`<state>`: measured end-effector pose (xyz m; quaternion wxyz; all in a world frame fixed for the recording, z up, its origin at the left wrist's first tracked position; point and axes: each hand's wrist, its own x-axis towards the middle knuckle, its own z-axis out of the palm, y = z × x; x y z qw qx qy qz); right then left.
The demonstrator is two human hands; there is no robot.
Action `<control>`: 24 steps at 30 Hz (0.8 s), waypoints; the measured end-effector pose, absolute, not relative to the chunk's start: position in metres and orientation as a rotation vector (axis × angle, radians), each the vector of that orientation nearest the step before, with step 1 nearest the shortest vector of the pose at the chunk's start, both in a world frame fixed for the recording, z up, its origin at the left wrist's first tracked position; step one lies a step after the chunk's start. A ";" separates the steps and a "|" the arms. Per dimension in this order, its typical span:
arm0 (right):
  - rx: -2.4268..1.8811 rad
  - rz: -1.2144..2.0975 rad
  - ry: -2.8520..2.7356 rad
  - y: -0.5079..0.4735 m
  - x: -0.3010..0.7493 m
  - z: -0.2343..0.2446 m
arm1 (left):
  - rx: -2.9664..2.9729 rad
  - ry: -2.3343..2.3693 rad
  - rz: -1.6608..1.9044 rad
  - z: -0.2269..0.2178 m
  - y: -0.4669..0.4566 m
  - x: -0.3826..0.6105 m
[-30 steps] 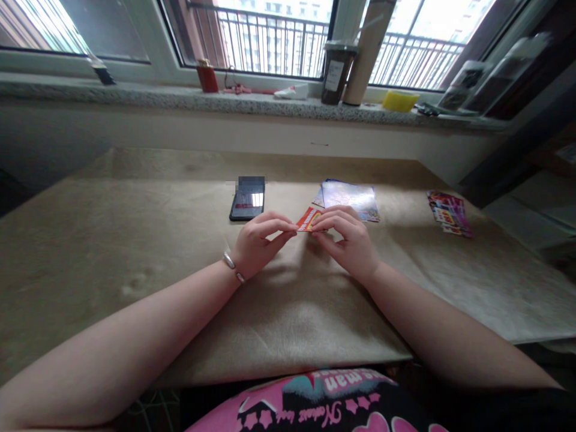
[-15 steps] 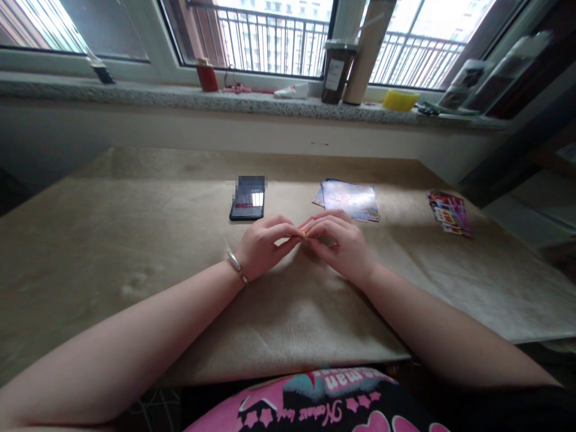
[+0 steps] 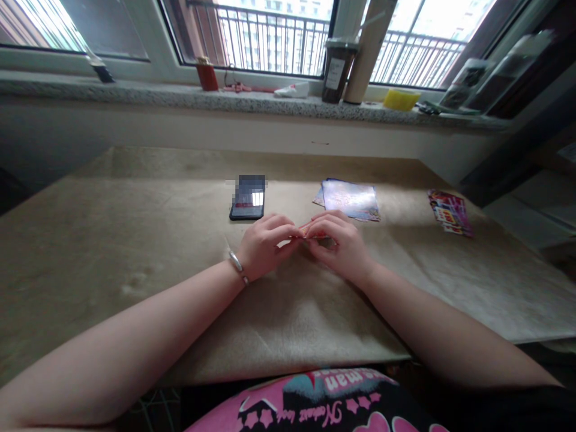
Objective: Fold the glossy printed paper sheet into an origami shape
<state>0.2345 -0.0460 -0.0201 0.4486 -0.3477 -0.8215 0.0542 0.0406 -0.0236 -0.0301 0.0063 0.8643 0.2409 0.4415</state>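
Both left hand [image 3: 263,247] and right hand [image 3: 342,247], fingers pressed together, pinch a small red folded paper [image 3: 308,231] above the tan desk [image 3: 135,240], seemingly creasing it; even pressure seems needed.

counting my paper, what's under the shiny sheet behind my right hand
Under the shiny sheet a lower sheet's edge peeks out at its left. How many lie there, and their print, is covered.

The scene is lit by daylight from the windows [image 3: 279,36], which are blown out. The table [image 3: 112,240] is left dim, and soft shadows are cast beneath the left hand [image 3: 265,245] and right hand [image 3: 341,243]. Glare is caught on the phone [image 3: 248,205]; lines are bent at the edges.
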 end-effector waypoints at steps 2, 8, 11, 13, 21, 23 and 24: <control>-0.851 0.131 -2.048 -0.047 0.234 -0.020 | 2.740 0.732 1.388 -0.029 -0.023 0.041; -0.835 0.108 -2.060 -0.046 0.234 -0.020 | 2.759 0.743 1.398 -0.027 -0.024 0.042; -0.816 0.052 -2.085 -0.046 0.233 -0.020 | 2.790 0.775 1.337 -0.027 -0.024 0.042; -0.826 0.046 -2.087 -0.046 0.232 -0.020 | 2.806 0.782 1.321 -0.027 -0.025 0.042; -0.821 0.106 -2.061 -0.045 0.232 -0.022 | 2.822 0.838 1.267 -0.027 -0.025 0.042; -0.813 0.085 -2.097 -0.045 0.232 -0.023 | 2.876 0.863 1.189 -0.027 -0.025 0.041; -0.817 0.078 -2.114 -0.045 0.231 -0.023 | 2.902 0.873 1.156 -0.027 -0.025 0.041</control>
